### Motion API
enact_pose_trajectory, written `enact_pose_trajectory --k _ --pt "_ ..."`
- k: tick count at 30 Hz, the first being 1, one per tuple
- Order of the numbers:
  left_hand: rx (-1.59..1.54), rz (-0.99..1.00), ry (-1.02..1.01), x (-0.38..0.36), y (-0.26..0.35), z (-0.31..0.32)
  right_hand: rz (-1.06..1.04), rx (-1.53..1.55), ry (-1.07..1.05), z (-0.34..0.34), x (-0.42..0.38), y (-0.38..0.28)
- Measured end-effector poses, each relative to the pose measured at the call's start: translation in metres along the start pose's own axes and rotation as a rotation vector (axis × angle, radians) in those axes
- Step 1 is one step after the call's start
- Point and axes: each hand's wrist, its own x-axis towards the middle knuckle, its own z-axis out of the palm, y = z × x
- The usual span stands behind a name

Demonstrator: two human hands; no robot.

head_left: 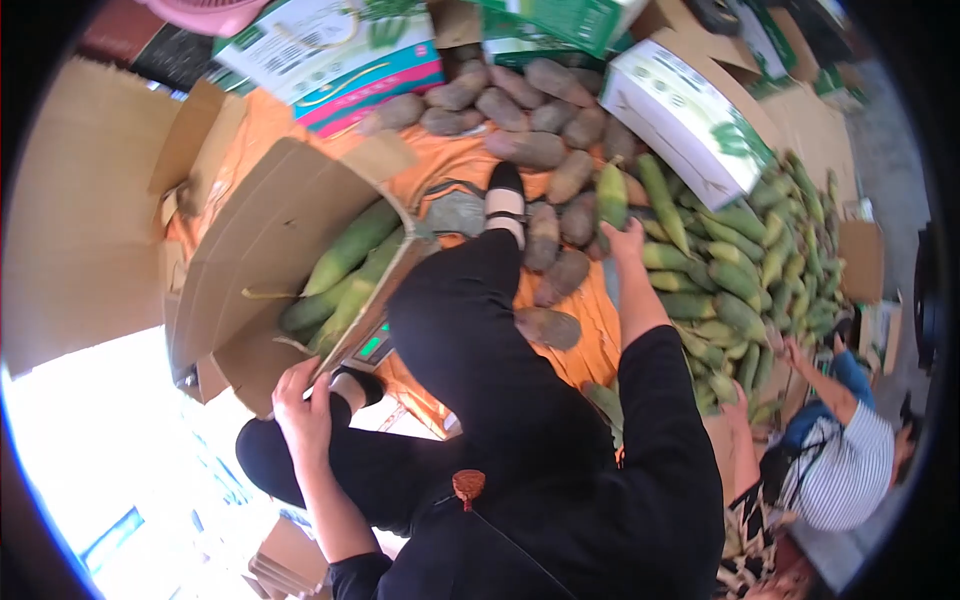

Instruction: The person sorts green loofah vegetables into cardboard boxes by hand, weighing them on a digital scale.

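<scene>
My right hand (pixel 625 243) is closed around the lower end of a green radish (pixel 611 193), which points away from me above the floor pile. My left hand (pixel 303 408) has its fingers at the near edge of an open cardboard box (pixel 245 245), seemingly gripping it. Several long green radishes (pixel 350 247) lie inside that box. The box leans beside a scale (pixel 373 346) with a lit green display. A big heap of green radishes (pixel 735 275) spreads to the right of my right hand.
Brownish-purple root vegetables (pixel 527 150) lie on an orange sheet (pixel 598 335) ahead of me. Printed cartons (pixel 685 115) stand at the back. Lower right, a person in a striped shirt (pixel 845 470) and another person's arm (pixel 740 440) reach to the heap.
</scene>
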Motion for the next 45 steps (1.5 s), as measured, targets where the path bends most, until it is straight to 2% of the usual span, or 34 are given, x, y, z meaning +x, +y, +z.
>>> enact_pose_trajectory --k 1,2,3,4,6,8,11,15,17,18,20,21,25,26,27,28,29,32,36,39,41,42,44,45 --pt "-0.003 -0.007 -0.01 0.0 0.0 -0.001 0.016 -0.092 0.03 0.0 -0.01 -0.02" --pt "-0.009 -0.008 -0.02 0.002 0.0 -0.001 0.021 -0.164 0.042 0.006 0.002 -0.01" --pt "0.008 0.005 -0.037 0.003 0.001 -0.002 -0.008 -0.131 0.062 0.009 0.006 0.0" --pt "0.023 0.016 -0.033 0.002 0.002 -0.002 0.082 -0.065 0.029 0.004 -0.007 -0.023" --pt "0.015 0.02 -0.046 0.004 0.004 -0.004 0.06 -0.088 0.004 0.003 -0.02 -0.042" --pt "0.036 0.031 -0.052 0.004 0.002 -0.004 0.314 0.303 -0.197 -0.005 -0.015 -0.037" --pt "0.03 0.031 -0.045 0.003 0.001 -0.005 0.39 0.276 -0.28 -0.019 -0.066 -0.084" --pt "0.02 0.1 0.004 -0.002 0.0 -0.008 0.32 0.31 -0.363 -0.026 -0.112 -0.123" --pt "0.016 0.109 0.015 -0.003 -0.001 -0.009 0.015 0.4 -0.537 -0.032 -0.116 -0.136" --pt "0.008 0.119 0.015 -0.004 -0.003 -0.009 0.007 0.399 -0.536 -0.037 -0.125 -0.155" --pt "-0.007 0.132 0.028 -0.007 -0.003 -0.01 -0.241 0.349 -0.613 -0.043 -0.159 -0.222" --pt "-0.02 0.128 0.023 -0.008 -0.001 -0.012 -0.252 0.351 -0.611 -0.045 -0.175 -0.252" --pt "-0.095 0.129 0.032 -0.011 -0.001 -0.016 -0.685 0.241 -0.797 -0.042 -0.228 -0.339" --pt "-0.111 0.154 0.023 -0.011 -0.001 -0.015 -0.669 0.224 -0.838 -0.041 -0.249 -0.361" --pt "-0.116 0.145 0.033 -0.013 -0.003 -0.015 -0.855 0.202 -0.834 -0.032 -0.258 -0.372" --pt "-0.122 0.141 0.042 -0.014 -0.004 -0.015 -0.946 0.131 -0.834 -0.021 -0.265 -0.378" --pt "-0.132 0.154 0.041 -0.014 -0.003 -0.016 -1.273 0.011 -0.708 -0.011 -0.275 -0.389" --pt "-0.144 0.138 0.014 -0.016 -0.002 -0.018 -1.291 0.047 -0.848 0.026 -0.321 -0.402" --pt "-0.17 0.156 -0.023 -0.017 0.0 -0.018 -1.292 -0.015 -0.899 0.069 -0.365 -0.391" --pt "-0.171 0.191 0.002 -0.018 -0.004 -0.018 -1.274 0.085 -0.84 0.065 -0.36 -0.381" --pt "-0.163 0.192 -0.007 -0.017 -0.001 -0.02 -1.296 0.253 -0.705 0.058 -0.338 -0.367" --pt "-0.151 0.186 0.003 -0.017 0.001 -0.021 -1.266 0.299 -0.613 0.047 -0.327 -0.359" --pt "-0.183 0.159 -0.054 -0.018 -0.002 -0.02 -0.943 0.246 -0.626 0.024 -0.305 -0.334" --pt "-0.174 0.19 -0.03 -0.018 -0.001 -0.02 -0.862 0.21 -0.569 0.014 -0.293 -0.317"
